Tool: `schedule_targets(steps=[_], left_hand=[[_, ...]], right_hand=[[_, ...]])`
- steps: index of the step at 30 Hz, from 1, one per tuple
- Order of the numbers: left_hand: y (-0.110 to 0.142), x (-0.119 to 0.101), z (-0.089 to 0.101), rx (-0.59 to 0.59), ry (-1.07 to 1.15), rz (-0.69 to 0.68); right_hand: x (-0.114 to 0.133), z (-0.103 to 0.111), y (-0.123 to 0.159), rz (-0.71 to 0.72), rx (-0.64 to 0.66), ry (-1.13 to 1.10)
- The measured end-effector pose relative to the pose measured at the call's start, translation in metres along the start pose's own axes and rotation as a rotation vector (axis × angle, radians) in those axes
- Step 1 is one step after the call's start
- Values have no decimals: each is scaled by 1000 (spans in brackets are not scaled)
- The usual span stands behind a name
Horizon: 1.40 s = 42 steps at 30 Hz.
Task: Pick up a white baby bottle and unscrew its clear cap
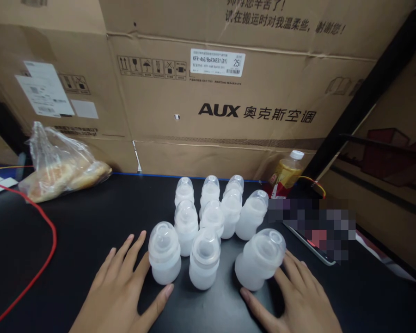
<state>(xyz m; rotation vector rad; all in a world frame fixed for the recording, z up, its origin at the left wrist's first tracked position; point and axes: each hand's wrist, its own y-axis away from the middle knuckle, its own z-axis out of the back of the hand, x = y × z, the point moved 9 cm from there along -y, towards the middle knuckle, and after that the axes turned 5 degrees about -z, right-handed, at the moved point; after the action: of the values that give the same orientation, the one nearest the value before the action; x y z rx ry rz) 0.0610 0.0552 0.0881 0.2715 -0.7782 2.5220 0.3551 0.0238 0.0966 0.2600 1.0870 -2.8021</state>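
Note:
Several small frosted white baby bottles with clear domed caps stand in a cluster on the black table. By the front left bottle (164,259) is my left hand (121,286), its fingers spread, the thumb in front of the base and the index finger partly hidden beside it. Another bottle (205,266) stands front and centre, apart from both hands. My right hand (294,296) curves round the front right bottle (261,261), thumb at its lower left and fingers along its right side. That bottle looks tilted to the right and stands apart from the group.
A large cardboard box (159,106) walls off the back. Bread in a clear plastic bag (64,171) lies back left, near a red cable (50,226). A drink bottle (286,175) stands back right, with a partly blurred phone-like object (327,260) in front.

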Motion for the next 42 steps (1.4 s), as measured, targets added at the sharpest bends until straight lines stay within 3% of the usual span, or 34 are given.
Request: schedule_targets(steps=[8, 22, 28, 32, 42], left_hand=[[5, 3, -8, 17, 46, 29], [0, -1, 1, -20, 2, -5], [-2, 4, -3, 46, 37, 41], [-3, 0, 1, 10, 4, 10], [-3, -2, 4, -24, -10, -15]], right_hand=[[-1, -4, 4, -18, 15, -29], [-2, -5, 4, -34, 17, -30], [-9, -14, 10, -16, 48, -55], [-12, -23, 16, 9, 88, -51], [-4, -11, 7, -25, 33, -24]])
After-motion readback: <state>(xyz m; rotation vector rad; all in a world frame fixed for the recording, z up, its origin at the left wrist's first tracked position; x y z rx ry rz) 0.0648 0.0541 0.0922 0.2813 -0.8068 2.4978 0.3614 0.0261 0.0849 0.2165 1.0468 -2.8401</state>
